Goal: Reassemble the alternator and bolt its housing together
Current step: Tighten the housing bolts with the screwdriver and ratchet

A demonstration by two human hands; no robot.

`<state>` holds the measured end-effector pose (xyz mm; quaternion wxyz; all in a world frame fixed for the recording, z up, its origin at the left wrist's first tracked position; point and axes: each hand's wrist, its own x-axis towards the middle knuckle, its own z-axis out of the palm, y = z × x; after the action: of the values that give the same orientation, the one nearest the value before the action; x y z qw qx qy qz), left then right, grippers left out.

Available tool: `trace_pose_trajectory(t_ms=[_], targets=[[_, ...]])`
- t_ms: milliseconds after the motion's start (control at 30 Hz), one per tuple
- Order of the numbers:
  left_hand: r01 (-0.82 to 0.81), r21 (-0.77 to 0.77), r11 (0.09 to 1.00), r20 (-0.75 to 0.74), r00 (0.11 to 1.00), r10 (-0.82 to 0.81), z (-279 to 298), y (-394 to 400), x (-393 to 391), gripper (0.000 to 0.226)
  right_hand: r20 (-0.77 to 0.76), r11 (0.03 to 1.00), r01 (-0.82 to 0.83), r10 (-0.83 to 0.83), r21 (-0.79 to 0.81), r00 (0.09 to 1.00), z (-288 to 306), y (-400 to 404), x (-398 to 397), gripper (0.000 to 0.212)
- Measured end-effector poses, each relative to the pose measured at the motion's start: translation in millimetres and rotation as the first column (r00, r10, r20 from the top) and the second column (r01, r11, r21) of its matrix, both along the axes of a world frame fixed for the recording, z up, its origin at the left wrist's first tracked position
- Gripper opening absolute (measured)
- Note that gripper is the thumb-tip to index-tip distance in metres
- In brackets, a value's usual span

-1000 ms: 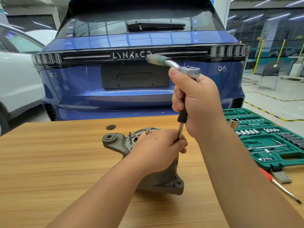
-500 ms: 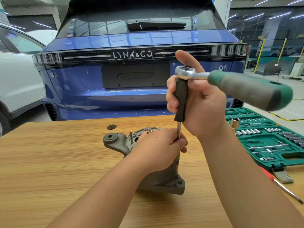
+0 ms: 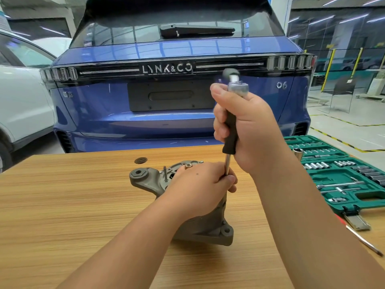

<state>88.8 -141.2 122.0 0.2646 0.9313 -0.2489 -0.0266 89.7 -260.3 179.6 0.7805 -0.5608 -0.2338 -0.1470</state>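
Center frame: left hand grips the alternator on the table; right hand grips the ratchet extension.

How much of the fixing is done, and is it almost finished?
Done: the alternator halves look joined, standing on the table. In hand: the left hand steadies it and the extension bar's lower end, while the right hand grips the bar under the ratchet, on a bolt I can't see. Left: a thin stud sticks up bare, so probably more fasteners.
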Motion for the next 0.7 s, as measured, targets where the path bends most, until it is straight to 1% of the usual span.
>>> trace_pose_trajectory(t_ms=[67,100,133,200,267,333,367,467,533,633,700], targets=[[-0.007,-0.006,1.0,-0.006,1.0,0.007,0.2,-0.2,0.6,0.025,-0.006,0.986,-0.157,0.158,0.048,0.987,-0.3,-2.1,1.1,0.032],[-0.012,-0.007,1.0,-0.007,1.0,0.012,0.1,-0.4,1.1,0.025,0.027,0.978,-0.196,0.194,0.067,0.981,-1.3,-2.3,1.5,0.035],[-0.017,-0.005,1.0,-0.006,1.0,0.017,0.2,-0.6,1.5,0.026,0.077,0.978,-0.196,0.191,0.069,0.979,-3.2,-1.9,2.1,0.037],[-0.022,0.001,1.0,-0.001,1.0,0.022,0.2,-1.0,1.9,0.027,0.176,0.992,-0.124,0.116,0.036,0.978,-6.7,-1.1,5.0,0.037],[-0.02,0.003,1.0,0.001,1.0,0.02,0.6,-1.7,1.6,0.026,0.226,0.998,-0.061,0.06,0.001,0.972,-8.7,-0.5,7.7,0.038],[-0.015,-0.001,1.0,-0.004,1.0,0.015,0.5,-1.8,1.2,0.025,0.226,0.999,-0.052,0.052,-0.007,0.973,-10.0,-0.7,10.1,0.04],[-0.013,-0.006,1.0,-0.004,1.0,0.013,0.4,-1.5,0.9,0.024,0.223,0.997,-0.077,0.074,0.005,0.972,-10.4,-1.0,10.3,0.041],[-0.004,-0.026,1.0,-0.005,1.0,0.004,0.6,-0.3,-0.2,0.024,0.209,0.963,-0.261,0.242,0.064,0.947,-9.9,-2.8,8.4,0.044],[-0.004,-0.023,1.0,-0.006,1.0,0.004,1.0,-0.3,-0.6,0.025,0.184,0.935,-0.341,0.32,0.099,0.929,-9.1,-5.1,7.2,0.046],[-0.009,-0.02,1.0,-0.009,1.0,0.008,1.6,-0.9,-0.6,0.026,0.172,0.931,-0.355,0.337,0.082,0.926,-10.0,-6.6,7.3,0.048],[-0.009,-0.026,1.0,-0.015,1.0,0.008,1.6,-0.7,-0.6,0.026,0.143,0.931,-0.355,0.342,0.079,0.929,-7.8,-4.9,6.3,0.06]])
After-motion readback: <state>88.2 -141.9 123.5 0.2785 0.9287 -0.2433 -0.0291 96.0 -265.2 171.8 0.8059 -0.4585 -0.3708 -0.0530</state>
